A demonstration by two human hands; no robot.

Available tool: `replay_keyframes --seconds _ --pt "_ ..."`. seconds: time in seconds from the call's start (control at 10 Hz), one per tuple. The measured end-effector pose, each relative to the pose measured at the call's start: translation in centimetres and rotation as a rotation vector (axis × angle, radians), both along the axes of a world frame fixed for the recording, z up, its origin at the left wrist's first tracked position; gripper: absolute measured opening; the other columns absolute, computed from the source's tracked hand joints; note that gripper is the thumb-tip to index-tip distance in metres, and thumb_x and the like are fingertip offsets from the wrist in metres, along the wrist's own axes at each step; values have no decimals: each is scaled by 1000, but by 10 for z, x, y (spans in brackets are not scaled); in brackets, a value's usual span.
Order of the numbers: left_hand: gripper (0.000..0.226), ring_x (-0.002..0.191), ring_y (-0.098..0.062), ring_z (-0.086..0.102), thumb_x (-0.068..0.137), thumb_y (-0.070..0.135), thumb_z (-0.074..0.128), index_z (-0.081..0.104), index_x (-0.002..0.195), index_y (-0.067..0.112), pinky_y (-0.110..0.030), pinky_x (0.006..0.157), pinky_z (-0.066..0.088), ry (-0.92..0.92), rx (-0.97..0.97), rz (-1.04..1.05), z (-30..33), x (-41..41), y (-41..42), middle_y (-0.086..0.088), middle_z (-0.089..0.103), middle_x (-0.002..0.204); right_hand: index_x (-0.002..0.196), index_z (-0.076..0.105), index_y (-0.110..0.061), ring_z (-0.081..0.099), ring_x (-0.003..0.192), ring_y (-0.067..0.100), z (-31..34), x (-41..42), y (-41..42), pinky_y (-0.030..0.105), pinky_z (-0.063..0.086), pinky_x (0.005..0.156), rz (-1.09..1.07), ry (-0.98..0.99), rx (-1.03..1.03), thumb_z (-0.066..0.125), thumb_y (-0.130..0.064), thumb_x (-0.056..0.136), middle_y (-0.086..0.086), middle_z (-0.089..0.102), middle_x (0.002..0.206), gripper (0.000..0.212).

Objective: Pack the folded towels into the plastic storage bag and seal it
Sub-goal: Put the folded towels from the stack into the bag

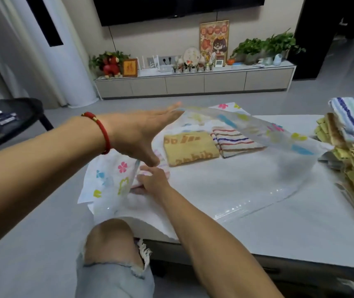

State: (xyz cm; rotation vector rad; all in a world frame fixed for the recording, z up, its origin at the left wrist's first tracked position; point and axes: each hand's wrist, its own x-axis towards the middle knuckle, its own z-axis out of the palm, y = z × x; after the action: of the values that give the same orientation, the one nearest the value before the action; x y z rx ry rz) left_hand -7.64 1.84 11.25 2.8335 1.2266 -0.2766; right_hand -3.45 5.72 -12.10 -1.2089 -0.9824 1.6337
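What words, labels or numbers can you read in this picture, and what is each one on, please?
"bb" and "bib", partial orange letters, cut off by the folds: on the yellow towel in the bag.
Poster on the cabinet: top characters too blurred to read.
Small orange frame: one character, too blurred to read.
White display: too small to read.

Bag — clear plastic printed with coloured flowers, lying flat on the table, its upper sheet lifted so the mouth gapes. Inside, side by side: a yellow towel with orange lettering and a striped towel, both folded flat. A pink towel lies at the mouth. Stack — further folded towels, piled at the table's right edge.
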Motion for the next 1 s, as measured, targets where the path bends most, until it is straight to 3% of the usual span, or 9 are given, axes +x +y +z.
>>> replay_keyframes --seconds 0.1,0.2,0.3,0.4,0.5,0.7,0.8,0.9,1.0 --pt "123 144 -6 17 71 40 84 -7 154 35 -10 106 12 -41 7 -11 0 -10 -2 23 -8 160 100 64 -30 69 116 35 -10 -11 10 51 59 97 -14 -105 59 62 -2 93 15 69 125 29" --pt "120 133 8 19 69 40 83 -3 153 39 2 98 13 -95 -45 -41 2 -18 -7 42 -13 145 145 54 -18 59 132 37 -13 -20 29 53 53 107 17 -15 69 62 0 95 17 57 147 53" --pt "116 112 34 4 70 32 83 4 154 36 16 82 4 -144 -42 -87 -1 -24 -8 50 -14 128 156 38 -14 67 117 35 -5 -12 39 49 58 98 145 -79 121 59 8 94 25 57 144 69" --pt "115 119 31 6 71 31 83 3 154 37 14 86 2 -164 -52 -70 -8 -26 -6 47 -13 138 148 47 -5 67 94 27 -6 1 33 21 53 76 112 -551 289 58 0 91 24 62 136 58" --pt "112 131 13 19 72 37 82 4 152 43 13 88 5 -176 -34 -60 -12 -24 -11 45 -10 144 144 51 -2 56 129 37 -10 6 25 37 45 103 84 -777 358 53 -11 98 18 57 146 47" --pt "110 112 35 7 71 33 81 -3 134 63 15 83 7 -202 -55 -62 -12 -25 -13 64 -17 124 153 31 -15 61 110 21 12 6 25 43 50 101 181 -36 126 41 -11 111 6 60 132 44" --pt "109 133 20 11 75 38 78 1 151 44 10 92 6 -184 -37 -27 -15 -22 -14 38 -9 154 135 54 -7 56 97 20 14 20 11 41 54 85 263 -358 196 52 3 95 8 62 119 41" --pt "107 145 -3 17 76 47 76 4 154 36 -8 109 15 -188 41 -13 -23 -11 -17 21 -5 162 111 67 -20 70 89 24 21 54 -14 42 60 86 196 -426 220 58 3 88 3 69 105 34" --pt "99 142 -21 31 77 48 75 15 154 35 -38 110 38 -157 143 3 -31 9 -16 13 -6 164 118 74 -21 75 99 28 33 107 -52 37 63 86 246 -552 273 54 -4 91 9 74 117 39"
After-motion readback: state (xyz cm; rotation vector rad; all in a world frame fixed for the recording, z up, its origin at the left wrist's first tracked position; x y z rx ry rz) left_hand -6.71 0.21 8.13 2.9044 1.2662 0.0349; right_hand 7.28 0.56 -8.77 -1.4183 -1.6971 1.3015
